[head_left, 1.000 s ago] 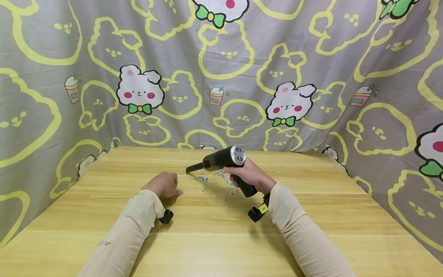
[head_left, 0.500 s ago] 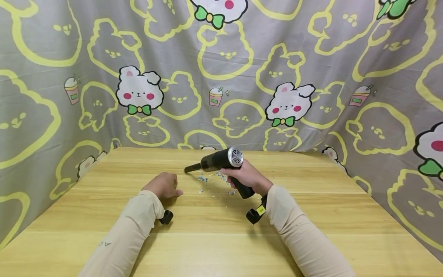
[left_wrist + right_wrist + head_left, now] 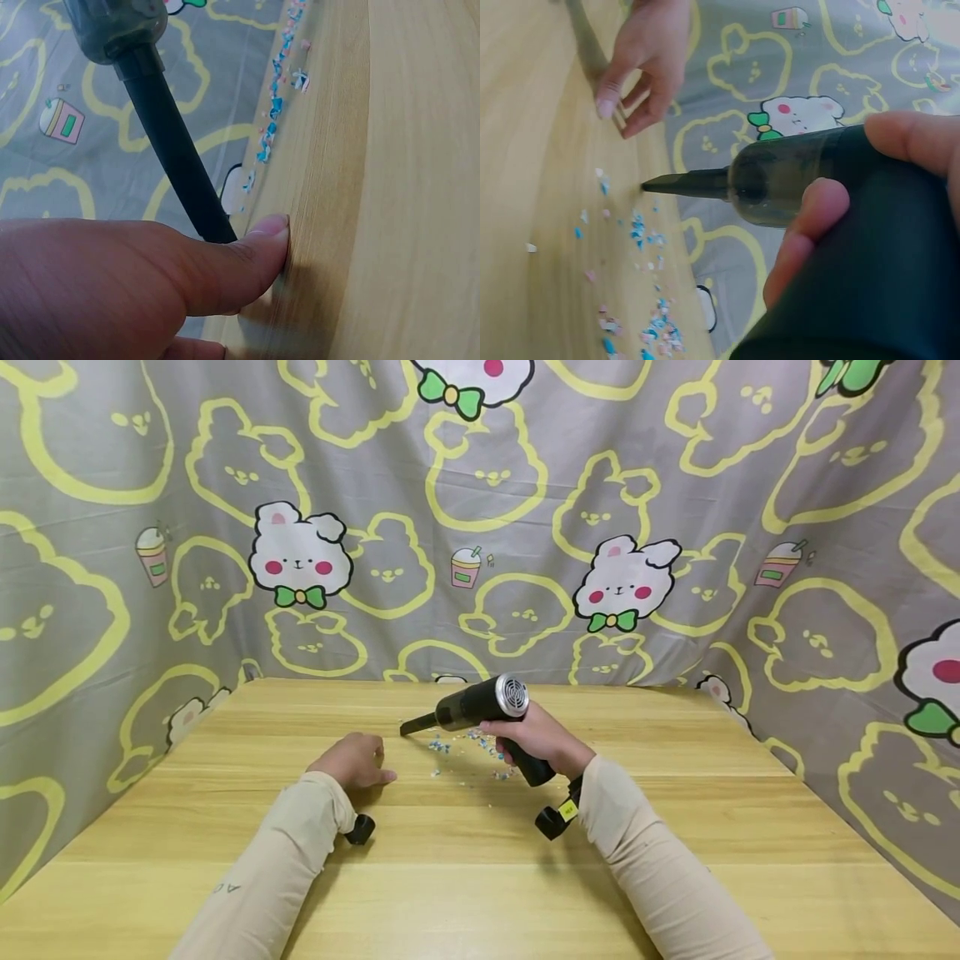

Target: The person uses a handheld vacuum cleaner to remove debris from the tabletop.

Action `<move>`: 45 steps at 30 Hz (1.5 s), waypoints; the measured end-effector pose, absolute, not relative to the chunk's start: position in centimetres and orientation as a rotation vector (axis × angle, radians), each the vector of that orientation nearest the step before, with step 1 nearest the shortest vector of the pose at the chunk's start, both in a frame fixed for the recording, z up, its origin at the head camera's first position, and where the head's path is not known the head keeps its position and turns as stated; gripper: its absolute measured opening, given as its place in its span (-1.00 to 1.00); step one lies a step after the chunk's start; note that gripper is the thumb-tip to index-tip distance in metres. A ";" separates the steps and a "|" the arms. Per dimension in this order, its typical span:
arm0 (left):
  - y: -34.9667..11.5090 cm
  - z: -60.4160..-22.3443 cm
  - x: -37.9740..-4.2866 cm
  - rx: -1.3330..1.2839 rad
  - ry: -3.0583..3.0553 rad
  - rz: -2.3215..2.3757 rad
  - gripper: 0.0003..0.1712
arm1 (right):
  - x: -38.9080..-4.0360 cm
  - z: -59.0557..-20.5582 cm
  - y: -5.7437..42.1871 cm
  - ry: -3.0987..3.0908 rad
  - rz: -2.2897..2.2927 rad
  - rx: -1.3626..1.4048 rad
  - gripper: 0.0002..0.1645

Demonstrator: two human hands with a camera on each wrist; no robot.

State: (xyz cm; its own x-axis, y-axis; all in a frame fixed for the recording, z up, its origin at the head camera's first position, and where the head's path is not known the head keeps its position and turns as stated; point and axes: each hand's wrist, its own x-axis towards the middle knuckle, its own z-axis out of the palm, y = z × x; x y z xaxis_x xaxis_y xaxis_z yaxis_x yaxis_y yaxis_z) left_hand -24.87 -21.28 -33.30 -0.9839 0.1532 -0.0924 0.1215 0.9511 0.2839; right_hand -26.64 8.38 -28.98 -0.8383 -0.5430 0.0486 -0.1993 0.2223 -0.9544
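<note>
Head view: handheld vacuum (image 3: pixel 471 703) gripped low over coloured scraps (image 3: pixel 439 746)

In the head view, the handheld vacuum hung tilted above the middle of the bench (image 3: pixel 450 902), its nozzle (image 3: pixel 418 724) slanting down and to the left. Whether the tip touched the wood, I could not tell. The silver grille (image 3: pixel 513 695) on its rear end faced the wearer; the right wrist view showed a translucent chamber (image 3: pixel 769 176) behind the nozzle.

The right hand (image 3: pixel 542 739) held the vacuum, its fingers curled round the black handle (image 3: pixel 531 764). Blue, white and pink scraps lay loose on the wood beneath the vacuum and beside the nozzle, some clustered, others strewn singly.

The left hand (image 3: pixel 351 762) was near the tip, holding nothing. Its fingers were loosely bent downward, with the thumb apart from them.

Both arms wore beige sleeves (image 3: pixel 262 868), and 2 black wrist cameras (image 3: pixel 361 829) showed at the cuffs, the right 1 beside a yellow label (image 3: pixel 568 810). Behind the bench hung a grey curtain (image 3: pixel 390 477), printed with yellow outlines, white rabbit faces (image 3: pixel 300 556) with green bows, and pink cups (image 3: pixel 466 568).
</note>
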 end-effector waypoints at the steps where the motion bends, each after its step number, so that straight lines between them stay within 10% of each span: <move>1: -21.3 -33.3 -24.9 0.207 2.989 0.425 -0.44 | -26.6 -28.8 8.5 2.206 -1.652 -0.687 -0.51; 45: -21.4 -33.5 -25.0 0.225 3.000 0.423 -0.46 | -27.2 -29.8 8.2 2.252 -1.735 -0.584 -0.55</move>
